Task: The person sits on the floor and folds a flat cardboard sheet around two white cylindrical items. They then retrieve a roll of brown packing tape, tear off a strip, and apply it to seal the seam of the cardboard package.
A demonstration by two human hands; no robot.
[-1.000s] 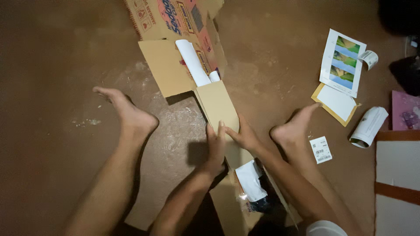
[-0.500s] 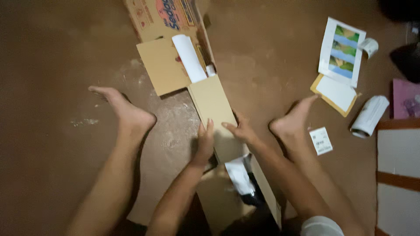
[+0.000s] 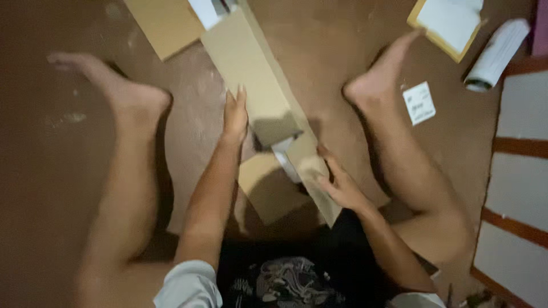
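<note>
I sit on a brown floor with my bare legs spread. A long brown cardboard box lies between them, running from top centre toward my lap. My left hand rests flat with fingers straight against the box's left side. My right hand grips the box's near right edge, fingers curled on a flap. A white object shows inside the open near end of the box.
A flat cardboard flap lies at top left. At the right are a white paper roll, a yellow-edged booklet, a small white label and a white panel with brown stripes.
The view has dropped and closed in. My left hand slid up along the box's left side, and my right hand moved down to the near right edge.
</note>
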